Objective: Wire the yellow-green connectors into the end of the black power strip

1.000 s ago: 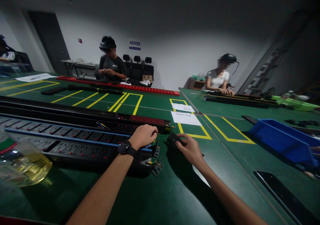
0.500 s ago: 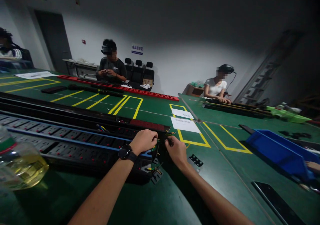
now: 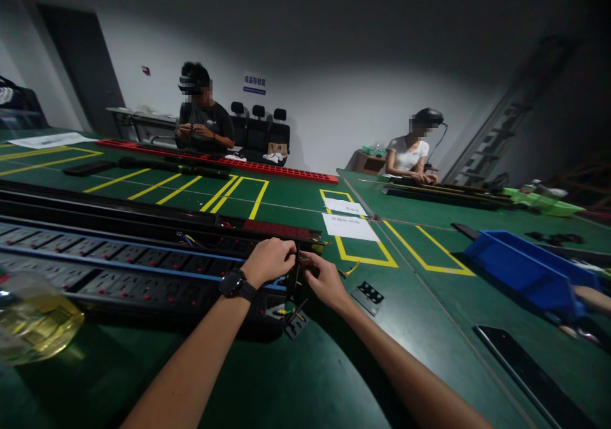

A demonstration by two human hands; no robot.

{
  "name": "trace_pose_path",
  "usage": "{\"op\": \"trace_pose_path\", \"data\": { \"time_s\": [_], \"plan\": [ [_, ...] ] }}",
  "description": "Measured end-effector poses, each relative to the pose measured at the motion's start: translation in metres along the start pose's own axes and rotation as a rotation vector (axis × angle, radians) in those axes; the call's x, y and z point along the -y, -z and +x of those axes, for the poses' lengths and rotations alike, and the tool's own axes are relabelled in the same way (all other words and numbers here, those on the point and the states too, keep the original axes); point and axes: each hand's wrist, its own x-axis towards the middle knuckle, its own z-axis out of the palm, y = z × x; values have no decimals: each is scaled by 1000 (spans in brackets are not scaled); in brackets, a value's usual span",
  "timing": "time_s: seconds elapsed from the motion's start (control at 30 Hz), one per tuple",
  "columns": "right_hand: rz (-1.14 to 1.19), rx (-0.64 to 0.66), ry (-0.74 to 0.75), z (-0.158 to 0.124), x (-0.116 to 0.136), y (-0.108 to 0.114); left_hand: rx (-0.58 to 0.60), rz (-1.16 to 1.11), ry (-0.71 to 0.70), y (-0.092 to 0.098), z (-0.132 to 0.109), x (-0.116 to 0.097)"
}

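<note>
Long black power strips (image 3: 109, 282) with rows of sockets, red dots and blue edging lie across the left of the table. At the right end of one, a thin dark end plate (image 3: 296, 270) stands upright. My left hand (image 3: 271, 260), with a black watch at its wrist, is closed, its curled fingertips against the plate's left side. From the right, my right hand (image 3: 325, 281) is closed with bent fingers on the same plate; the fingertips are partly hidden. Below them, a loose end plate (image 3: 296, 324) hangs by the nearer strip's end, beside yellow-green wires (image 3: 285, 312).
Small black perforated plates (image 3: 368, 295) lie right of my hands. A bottle of yellow liquid (image 3: 38, 321) stands at left. A blue bin (image 3: 525, 273) with another person's hand (image 3: 592, 298), and a phone (image 3: 529, 368), are at right. Two co-workers sit across the table.
My right hand has moved slightly left, bringing its fingers up to the dark plate by my left hand. The whole view has shifted a little.
</note>
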Motion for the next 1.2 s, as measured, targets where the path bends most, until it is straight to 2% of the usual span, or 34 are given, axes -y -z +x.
{"op": "trace_pose_path", "data": {
  "time_s": [0.17, 0.27, 0.43, 0.57, 0.87, 0.97, 1.07, 1.2],
  "plan": [
    [-89, -36, -42, -1, -8, -1, -18, -47, 34, 1, 1, 0],
    [-139, -16, -47, -1, -8, -1, -16, -71, 53, 1, 1, 1],
    [-66, 57, 35, -1, -8, 2, 15, -66, 48, 3, 0, 2],
    [-10, 78, 32, -1, -9, 4, 29, -70, 50, 4, 0, 1],
    [-31, 47, 3, -1, -1, 0, 30, -40, 31, 3, 2, 2],
    [-129, -15, 43, 1, 8, 16, 36, -49, 33, 3, 2, 2],
    [-332, -53, 91, 7, 11, 54, 40, -47, 34, 4, 2, 1],
    [-454, 79, 24, 12, 2, 111, 38, -52, 27, 5, 1, 0]
  ]
}}
